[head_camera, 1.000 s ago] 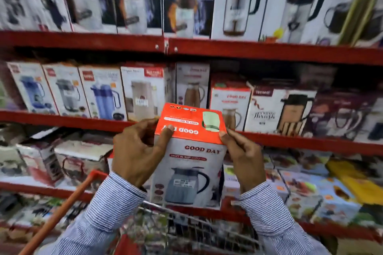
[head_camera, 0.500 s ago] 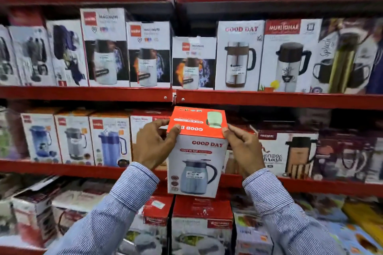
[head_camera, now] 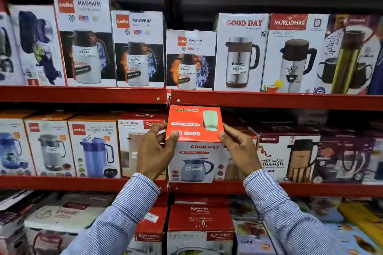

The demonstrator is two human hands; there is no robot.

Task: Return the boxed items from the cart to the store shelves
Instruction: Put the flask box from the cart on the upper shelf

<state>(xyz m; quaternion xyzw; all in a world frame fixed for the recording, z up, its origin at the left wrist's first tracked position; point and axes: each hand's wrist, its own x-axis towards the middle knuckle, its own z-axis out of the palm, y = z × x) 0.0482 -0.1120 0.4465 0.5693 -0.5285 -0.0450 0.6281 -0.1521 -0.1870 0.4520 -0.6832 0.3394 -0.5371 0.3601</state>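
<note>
I hold a Good Day kettle box (head_camera: 194, 151), white with an orange-red top and a grey jug printed on its front, upright between both hands. My left hand (head_camera: 154, 151) grips its left side with the thumb on the top edge. My right hand (head_camera: 240, 151) grips its right side. The box sits at the front of the middle red shelf (head_camera: 290, 189), between a Super Riva box (head_camera: 132, 145) on the left and a Neo Thrush box (head_camera: 288, 157) on the right. Whether its base touches the shelf is hidden. The cart is out of view.
The upper shelf (head_camera: 269, 100) just above the box carries Cello Magnum boxes (head_camera: 85, 39), a taller Good Day box (head_camera: 240, 51) and a Murlidhar box (head_camera: 294, 54). Cello jug boxes (head_camera: 93, 149) fill the middle shelf's left. Rishabh boxes (head_camera: 200, 227) stand below.
The box has gone up and forward from over the cart to the middle shelf's opening. My view has lifted, so the cart has dropped out of sight. Both hands keep their grip.
</note>
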